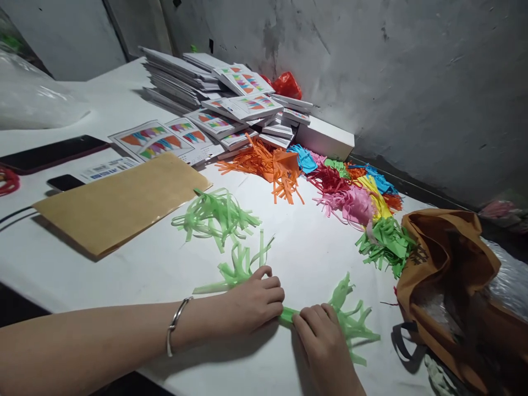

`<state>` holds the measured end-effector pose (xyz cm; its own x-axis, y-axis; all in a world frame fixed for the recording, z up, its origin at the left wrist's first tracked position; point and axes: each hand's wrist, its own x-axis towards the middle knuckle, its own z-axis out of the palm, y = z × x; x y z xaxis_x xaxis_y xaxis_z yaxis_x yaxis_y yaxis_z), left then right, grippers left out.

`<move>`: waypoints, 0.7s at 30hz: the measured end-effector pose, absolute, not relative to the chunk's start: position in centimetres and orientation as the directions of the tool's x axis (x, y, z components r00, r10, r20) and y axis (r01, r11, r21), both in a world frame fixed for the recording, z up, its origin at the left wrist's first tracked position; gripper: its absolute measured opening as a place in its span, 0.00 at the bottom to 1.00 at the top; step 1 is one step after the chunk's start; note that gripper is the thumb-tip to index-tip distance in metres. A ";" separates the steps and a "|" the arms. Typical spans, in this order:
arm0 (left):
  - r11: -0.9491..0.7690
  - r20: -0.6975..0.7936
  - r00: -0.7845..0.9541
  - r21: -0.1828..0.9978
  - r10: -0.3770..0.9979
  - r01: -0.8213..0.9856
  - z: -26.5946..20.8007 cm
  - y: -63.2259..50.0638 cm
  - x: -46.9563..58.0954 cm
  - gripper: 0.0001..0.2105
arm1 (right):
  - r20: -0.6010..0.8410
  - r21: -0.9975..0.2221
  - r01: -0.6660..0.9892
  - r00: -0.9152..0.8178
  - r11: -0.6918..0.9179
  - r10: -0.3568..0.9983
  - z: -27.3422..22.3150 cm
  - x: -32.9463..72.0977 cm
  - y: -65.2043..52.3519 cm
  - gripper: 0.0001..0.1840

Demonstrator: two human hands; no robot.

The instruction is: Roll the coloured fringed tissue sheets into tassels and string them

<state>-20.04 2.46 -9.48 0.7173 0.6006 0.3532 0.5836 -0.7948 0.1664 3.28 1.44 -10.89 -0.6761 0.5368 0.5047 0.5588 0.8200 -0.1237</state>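
Observation:
Between my hands runs a light green tissue paper tassel (286, 315), its middle drawn into a narrow band and its cut fringes spread out at both ends. My left hand (254, 300), with a silver bangle at the wrist, is closed on the band's left part. On the right part, my right hand (324, 344) is closed too, fingers curled over the paper. Both hands rest low over the white tabletop (157, 286). Just beyond my left hand lies a loose heap of light green fringed paper (218, 214).
Orange fringed paper (268, 165) and several coloured bundles (350, 201) lie toward the wall. Behind them are stacked printed packets (247, 107) and a white box (325, 137). A brown envelope (124, 206) and a dark phone (53, 154) lie left; a brown bag (437, 236) stands right.

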 end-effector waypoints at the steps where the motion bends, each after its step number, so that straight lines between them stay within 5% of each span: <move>1: -0.790 0.347 0.714 0.171 0.608 0.589 -9.6 2.4 -20.1 0.07 | 0.484 -0.139 0.542 -0.693 0.829 0.534 -10.8 3.5 1.5 0.14; 7: -0.689 0.334 0.605 0.276 0.723 0.670 -10.2 2.0 -20.0 0.08 | 0.369 -0.229 0.692 -0.590 0.685 0.719 -10.2 4.8 1.2 0.09; 13: -0.588 0.267 0.527 0.268 0.806 0.763 -9.8 1.9 -19.4 0.05 | 0.299 -0.085 0.807 -0.539 0.584 0.788 -11.6 4.7 1.5 0.08; 21: -0.787 0.387 0.713 0.058 0.585 0.615 -9.8 2.3 -19.6 0.09 | 0.424 -0.211 0.740 -0.519 0.638 0.742 -10.5 4.3 1.6 0.07</move>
